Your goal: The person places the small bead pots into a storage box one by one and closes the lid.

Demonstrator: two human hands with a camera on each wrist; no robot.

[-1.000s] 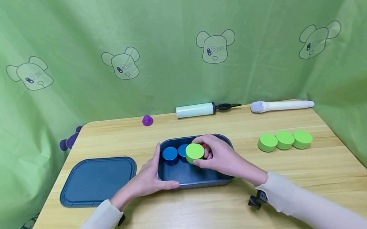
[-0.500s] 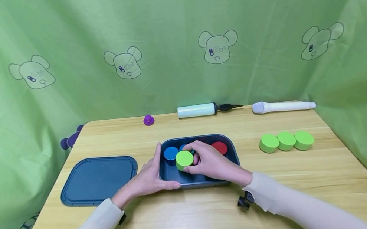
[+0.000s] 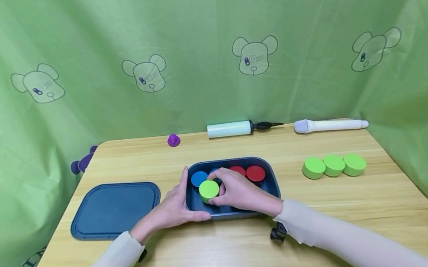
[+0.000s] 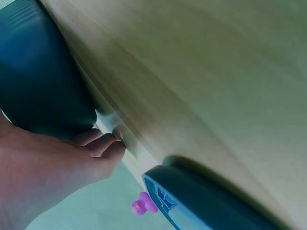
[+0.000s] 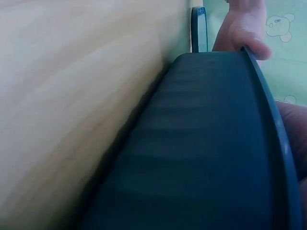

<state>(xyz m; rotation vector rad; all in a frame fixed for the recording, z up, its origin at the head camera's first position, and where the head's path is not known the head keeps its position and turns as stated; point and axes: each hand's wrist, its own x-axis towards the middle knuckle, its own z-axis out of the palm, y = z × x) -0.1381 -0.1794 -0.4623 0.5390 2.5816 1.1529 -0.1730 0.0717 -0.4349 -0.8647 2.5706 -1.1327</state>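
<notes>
Over the box [image 3: 238, 215], green disc [image 3: 209, 191] now further left

A smooth, pale wood-grain tabletop [image 3: 211, 255] is glossy at lower centre; a creased green cloth curtain [image 3: 202, 100] fills the top. At centre, a dark blue rectangular plastic box [image 5: 201, 143] has a ribbed outer wall, and a lime-green round block [image 3: 208, 190] looks matt. At left, a flat dark blue plastic lid [image 3: 115, 210] looks matt too.
</notes>
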